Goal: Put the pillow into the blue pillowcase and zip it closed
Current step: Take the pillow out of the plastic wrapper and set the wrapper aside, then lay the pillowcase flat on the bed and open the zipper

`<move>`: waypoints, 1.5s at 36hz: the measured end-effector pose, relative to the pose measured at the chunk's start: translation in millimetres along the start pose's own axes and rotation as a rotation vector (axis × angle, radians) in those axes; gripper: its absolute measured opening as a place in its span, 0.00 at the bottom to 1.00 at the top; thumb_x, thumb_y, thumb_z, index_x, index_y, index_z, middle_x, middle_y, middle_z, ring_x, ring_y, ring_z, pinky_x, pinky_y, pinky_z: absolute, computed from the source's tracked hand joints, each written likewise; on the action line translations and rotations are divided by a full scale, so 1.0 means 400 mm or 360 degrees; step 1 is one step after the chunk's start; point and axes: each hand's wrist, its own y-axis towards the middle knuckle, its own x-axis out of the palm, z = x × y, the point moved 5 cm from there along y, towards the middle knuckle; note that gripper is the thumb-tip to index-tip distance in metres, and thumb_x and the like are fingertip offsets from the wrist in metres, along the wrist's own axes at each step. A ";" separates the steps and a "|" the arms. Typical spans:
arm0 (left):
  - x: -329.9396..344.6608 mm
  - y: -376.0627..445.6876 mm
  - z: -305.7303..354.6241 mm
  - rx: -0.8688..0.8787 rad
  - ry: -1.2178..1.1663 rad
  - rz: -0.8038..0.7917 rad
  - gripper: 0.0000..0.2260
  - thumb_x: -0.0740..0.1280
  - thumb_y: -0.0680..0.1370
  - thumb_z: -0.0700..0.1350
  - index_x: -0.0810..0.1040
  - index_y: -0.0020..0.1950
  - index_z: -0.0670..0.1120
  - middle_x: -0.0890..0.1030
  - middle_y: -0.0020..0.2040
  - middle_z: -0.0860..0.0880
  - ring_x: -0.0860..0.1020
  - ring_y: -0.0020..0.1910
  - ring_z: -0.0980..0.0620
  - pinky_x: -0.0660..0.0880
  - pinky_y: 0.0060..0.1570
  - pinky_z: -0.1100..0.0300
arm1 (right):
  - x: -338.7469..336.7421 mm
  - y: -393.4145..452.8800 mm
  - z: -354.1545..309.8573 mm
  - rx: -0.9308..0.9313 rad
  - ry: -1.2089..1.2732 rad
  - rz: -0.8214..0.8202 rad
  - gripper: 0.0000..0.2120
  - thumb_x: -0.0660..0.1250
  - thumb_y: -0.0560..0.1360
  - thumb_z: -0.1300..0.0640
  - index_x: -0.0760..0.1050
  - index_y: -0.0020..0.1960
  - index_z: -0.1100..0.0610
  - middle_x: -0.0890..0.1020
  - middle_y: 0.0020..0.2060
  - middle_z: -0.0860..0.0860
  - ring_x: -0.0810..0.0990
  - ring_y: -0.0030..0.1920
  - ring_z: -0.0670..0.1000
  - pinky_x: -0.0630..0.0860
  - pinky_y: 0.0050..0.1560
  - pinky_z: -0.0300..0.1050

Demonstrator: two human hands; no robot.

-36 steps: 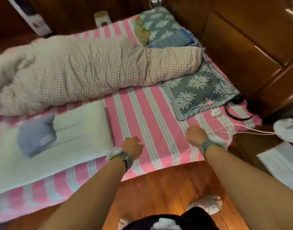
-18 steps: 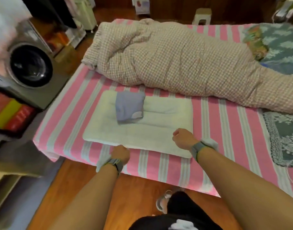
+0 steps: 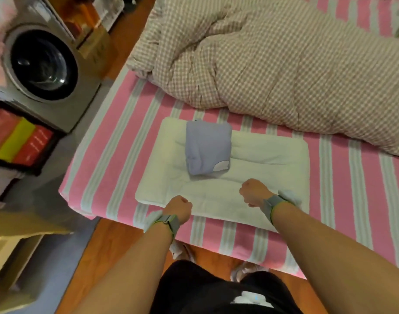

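Observation:
A flat white pillow (image 3: 257,168) lies on the pink striped bed near its front edge. On the pillow's left half rests the blue pillowcase (image 3: 207,147), folded into a small bundle. My left hand (image 3: 179,208) is a closed fist hovering at the pillow's front left edge, holding nothing. Over the pillow's front middle is my right hand (image 3: 254,192), also a closed fist with nothing in it, a short way in front of the pillowcase. Both wrists wear grey bands.
A bunched checked quilt (image 3: 284,55) fills the back of the bed (image 3: 117,168). A front-loading washing machine (image 3: 42,64) and coloured boxes (image 3: 19,141) stand to the left. Wooden floor and my feet lie below the bed's front edge.
My view swung left from the bed's right end and moved closer to the pillow. Both fists now sit over the pillow's front edge instead of the bare striped sheet.

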 end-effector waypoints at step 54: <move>-0.443 -0.693 0.905 0.1563 -0.0649 0.0014 0.07 0.66 0.80 0.37 0.80 0.54 0.35 0.81 0.42 0.38 0.79 0.38 0.46 0.80 0.33 0.57 | -0.694 -0.717 -0.307 -0.1205 0.0954 0.1714 0.11 0.63 0.76 0.40 0.73 0.46 0.47 0.79 0.39 0.46 0.78 0.40 0.47 0.81 0.43 0.54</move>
